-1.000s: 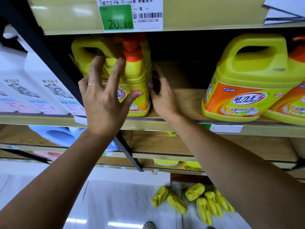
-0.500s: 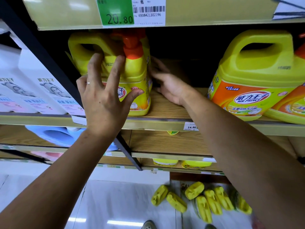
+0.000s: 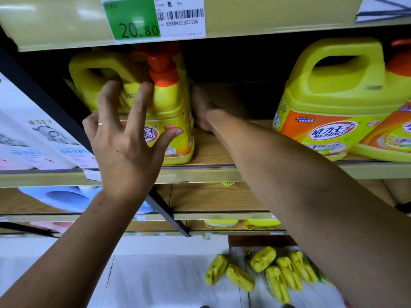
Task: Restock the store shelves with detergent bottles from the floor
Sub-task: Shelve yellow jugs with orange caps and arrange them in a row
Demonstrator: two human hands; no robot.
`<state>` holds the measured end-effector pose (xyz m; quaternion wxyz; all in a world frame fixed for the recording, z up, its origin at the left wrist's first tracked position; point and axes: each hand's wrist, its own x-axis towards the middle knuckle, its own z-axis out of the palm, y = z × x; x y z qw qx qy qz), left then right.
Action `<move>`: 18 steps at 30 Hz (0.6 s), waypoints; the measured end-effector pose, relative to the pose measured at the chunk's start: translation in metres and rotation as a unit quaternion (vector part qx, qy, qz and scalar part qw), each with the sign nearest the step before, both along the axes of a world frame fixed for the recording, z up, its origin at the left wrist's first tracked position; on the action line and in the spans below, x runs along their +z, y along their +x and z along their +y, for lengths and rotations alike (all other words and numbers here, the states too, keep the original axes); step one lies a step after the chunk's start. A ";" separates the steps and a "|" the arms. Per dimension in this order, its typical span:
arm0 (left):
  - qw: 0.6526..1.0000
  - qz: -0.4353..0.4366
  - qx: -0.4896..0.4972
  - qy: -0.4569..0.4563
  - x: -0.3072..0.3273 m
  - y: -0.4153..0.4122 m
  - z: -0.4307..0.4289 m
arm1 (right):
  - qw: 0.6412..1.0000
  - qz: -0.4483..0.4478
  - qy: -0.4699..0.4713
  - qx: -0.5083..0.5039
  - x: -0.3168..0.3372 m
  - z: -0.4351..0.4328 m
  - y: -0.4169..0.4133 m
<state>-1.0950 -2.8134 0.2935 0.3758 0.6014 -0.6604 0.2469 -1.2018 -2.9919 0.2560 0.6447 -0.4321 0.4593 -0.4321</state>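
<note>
My left hand (image 3: 124,143) lies flat and spread on the near face of the detergent bottle (image 3: 171,103), pressing without clasping it. The bottle stands upright at the left end of the shelf (image 3: 200,172). My right hand (image 3: 205,110) is against its right side, fingers lost in the dark, so I cannot tell their hold. I judge this the seating step; next, the floor bottles (image 3: 262,258) must fill the gap to its right.
</note>
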 end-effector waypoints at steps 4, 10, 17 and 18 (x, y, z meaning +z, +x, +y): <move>1.000 -0.004 0.001 -0.005 0.001 0.001 -0.001 | 1.000 -0.014 0.009 0.002 0.001 -0.008 0.002; 1.000 -0.012 -0.003 -0.007 0.001 0.000 0.001 | 1.000 -0.024 -0.002 -0.017 -0.002 -0.009 -0.008; 1.000 -0.011 0.004 -0.006 0.001 0.001 0.000 | 0.971 -0.150 -0.074 0.174 0.005 0.013 -0.035; 1.000 -0.012 0.004 -0.008 0.001 0.002 0.000 | 0.962 -0.150 -0.097 0.208 0.006 0.015 -0.037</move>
